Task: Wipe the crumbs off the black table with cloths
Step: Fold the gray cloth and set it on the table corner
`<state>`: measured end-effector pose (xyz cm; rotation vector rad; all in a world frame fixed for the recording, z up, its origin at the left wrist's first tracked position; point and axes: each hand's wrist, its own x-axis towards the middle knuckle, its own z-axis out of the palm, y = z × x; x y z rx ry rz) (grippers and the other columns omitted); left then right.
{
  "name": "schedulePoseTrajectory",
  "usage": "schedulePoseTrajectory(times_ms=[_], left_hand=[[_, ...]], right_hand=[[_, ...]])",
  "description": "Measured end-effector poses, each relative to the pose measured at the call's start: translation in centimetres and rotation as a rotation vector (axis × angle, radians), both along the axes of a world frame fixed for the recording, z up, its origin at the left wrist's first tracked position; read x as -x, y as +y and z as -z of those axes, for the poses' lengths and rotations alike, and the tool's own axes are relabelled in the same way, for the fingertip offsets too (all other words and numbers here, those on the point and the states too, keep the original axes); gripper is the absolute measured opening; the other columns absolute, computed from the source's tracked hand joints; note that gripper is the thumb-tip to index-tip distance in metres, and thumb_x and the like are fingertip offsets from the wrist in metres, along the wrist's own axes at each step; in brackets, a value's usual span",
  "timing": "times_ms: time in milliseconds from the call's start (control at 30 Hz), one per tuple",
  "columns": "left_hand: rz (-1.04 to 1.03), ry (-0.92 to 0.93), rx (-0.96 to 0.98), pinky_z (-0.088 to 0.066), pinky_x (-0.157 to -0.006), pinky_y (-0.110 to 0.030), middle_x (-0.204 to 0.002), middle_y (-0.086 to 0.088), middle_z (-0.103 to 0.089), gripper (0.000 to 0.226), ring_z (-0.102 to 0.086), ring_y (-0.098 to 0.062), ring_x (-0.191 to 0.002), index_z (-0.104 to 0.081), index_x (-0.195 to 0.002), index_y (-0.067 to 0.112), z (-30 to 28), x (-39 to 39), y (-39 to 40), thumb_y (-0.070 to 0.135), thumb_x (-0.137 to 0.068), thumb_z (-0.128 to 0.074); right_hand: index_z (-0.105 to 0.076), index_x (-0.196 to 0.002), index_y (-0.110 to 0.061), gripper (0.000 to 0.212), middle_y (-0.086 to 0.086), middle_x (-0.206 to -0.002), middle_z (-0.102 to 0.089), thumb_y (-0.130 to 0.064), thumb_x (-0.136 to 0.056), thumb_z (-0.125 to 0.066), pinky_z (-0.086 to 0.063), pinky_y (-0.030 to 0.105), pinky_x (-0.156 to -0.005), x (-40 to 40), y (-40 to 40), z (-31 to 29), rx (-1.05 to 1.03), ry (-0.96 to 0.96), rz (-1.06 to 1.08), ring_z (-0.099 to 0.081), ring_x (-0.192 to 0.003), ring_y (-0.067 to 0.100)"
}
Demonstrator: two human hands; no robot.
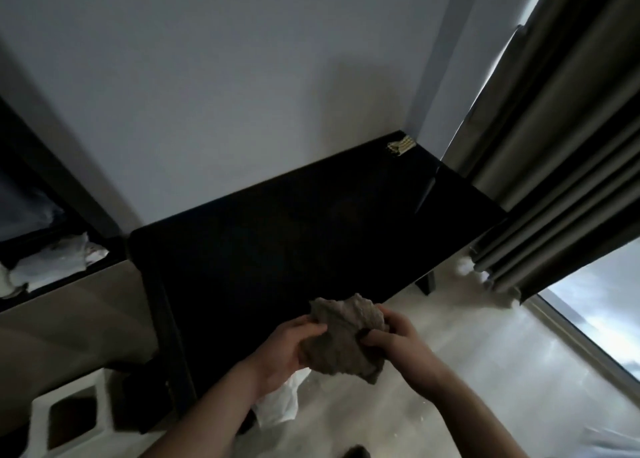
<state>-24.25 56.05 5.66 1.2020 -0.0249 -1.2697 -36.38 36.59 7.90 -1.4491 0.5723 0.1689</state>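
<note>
A crumpled grey-brown cloth (pixel 343 339) hangs in the air just off the near edge of the black table (pixel 277 242). My left hand (pixel 287 350) grips its left side with curled fingers. My right hand (pixel 394 339) grips its right side, thumb over the fabric. The dark tabletop stretches away toward the wall. No crumbs can be made out on its surface. A second, checked yellow-and-white cloth (pixel 401 146) lies folded at the table's far right corner.
Grey curtains (pixel 561 166) hang at the right beside a window. A white plastic bag (pixel 280 402) lies on the pale floor under the table's near edge. A white hollow block (pixel 65 419) stands at bottom left. A dark shelf with white items (pixel 55 260) is on the left.
</note>
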Motion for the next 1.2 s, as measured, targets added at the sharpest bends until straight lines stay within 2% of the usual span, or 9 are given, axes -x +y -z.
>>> schedulePoseTrajectory(times_ms=[67,167,333,367,467,633,800,1033,1200], left_hand=[[-0.071,-0.089,-0.04,-0.053,-0.101,-0.047,-0.119,-0.015,-0.073,0.029,-0.068,-0.031,-0.115,-0.07,-0.121,0.01,-1.2,1.8,-3.4,0.014,-0.094,-0.062],[-0.18,-0.248,-0.139,-0.06,-0.081,-0.032,-0.106,-0.01,-0.077,0.02,-0.074,-0.023,-0.1,-0.074,-0.109,0.01,-2.3,3.6,-7.3,0.013,-0.09,-0.07],[-0.235,-0.374,-0.213,-0.059,-0.071,-0.026,-0.102,0.0,-0.078,0.016,-0.075,-0.013,-0.096,-0.074,-0.106,0.021,-3.0,3.7,-11.5,0.02,-0.091,-0.069],[-0.26,-0.373,-0.226,-0.059,-0.071,-0.027,-0.101,0.0,-0.078,0.015,-0.075,-0.014,-0.095,-0.074,-0.106,0.021,-2.9,3.3,-12.4,0.02,-0.092,-0.068],[-0.319,-0.342,-0.271,-0.061,-0.084,-0.035,-0.102,-0.001,-0.078,0.017,-0.075,-0.014,-0.096,-0.075,-0.105,0.021,-2.3,1.4,-15.4,0.015,-0.093,-0.066],[-0.315,-0.39,-0.317,-0.059,-0.079,-0.027,-0.1,0.004,-0.078,0.017,-0.074,-0.01,-0.094,-0.075,-0.105,0.024,-0.6,-2.6,-21.6,0.015,-0.093,-0.066],[-0.273,-0.373,-0.328,-0.06,-0.086,-0.033,-0.1,0.006,-0.078,0.019,-0.074,-0.011,-0.095,-0.074,-0.104,0.028,0.4,-6.9,-28.5,0.017,-0.091,-0.068],[-0.158,-0.474,-0.333,-0.058,-0.081,-0.022,-0.102,0.01,-0.076,0.024,-0.071,-0.003,-0.094,-0.071,-0.108,0.034,0.9,-12.1,-35.8,0.019,-0.091,-0.065],[-0.165,-0.454,-0.354,-0.055,-0.075,-0.018,-0.103,0.01,-0.075,0.022,-0.071,-0.004,-0.095,-0.07,-0.106,0.034,2.2,-15.5,-39.9,0.019,-0.092,-0.066]], right_hand=[[-0.069,-0.122,-0.018,0.047,0.012,-0.115,-0.076,-0.018,-0.076,-0.074,-0.061,0.047,-0.093,1.2,-3.4,-0.2,0.042,0.032,0.003,-0.074,-0.107,0.027],[-0.07,-0.116,-0.019,0.03,0.006,-0.111,-0.076,-0.01,-0.089,-0.073,-0.063,0.038,-0.089,2.3,-7.8,-0.3,0.142,0.052,-0.004,-0.075,-0.102,0.017],[-0.071,-0.11,-0.034,0.026,-0.008,-0.107,-0.073,-0.018,-0.091,-0.076,-0.062,0.036,-0.091,1.4,-12.5,0.0,0.244,0.029,-0.036,-0.071,-0.096,0.003],[-0.071,-0.11,-0.036,0.026,-0.008,-0.108,-0.073,-0.019,-0.091,-0.076,-0.062,0.036,-0.091,0.8,-13.3,0.2,0.255,0.023,-0.032,-0.071,-0.096,0.002],[-0.071,-0.106,-0.04,0.027,-0.008,-0.105,-0.075,-0.022,-0.088,-0.078,-0.063,0.036,-0.088,-1.6,-16.2,0.8,0.308,0.007,-0.032,-0.072,-0.095,0.004],[-0.072,-0.103,-0.034,0.026,-0.007,-0.098,-0.076,-0.017,-0.086,-0.079,-0.063,0.039,-0.087,-6.0,-22.1,1.6,0.422,0.01,-0.031,-0.073,-0.093,0.007],[-0.072,-0.103,-0.036,0.025,-0.008,-0.097,-0.078,-0.021,-0.084,-0.081,-0.063,0.04,-0.086,-9.8,-28.9,2.3,0.478,0.042,-0.024,-0.074,-0.091,0.005],[-0.071,-0.103,-0.036,0.021,-0.006,-0.099,-0.077,-0.024,-0.087,-0.079,-0.064,0.038,-0.083,-14.1,-36.4,2.8,0.476,0.072,0.005,-0.074,-0.091,0.007],[-0.072,-0.102,-0.036,0.022,-0.005,-0.097,-0.077,-0.024,-0.085,-0.08,-0.062,0.034,-0.085,-17.5,-41.0,3.7,0.471,0.092,0.004,-0.073,-0.09,0.004]])
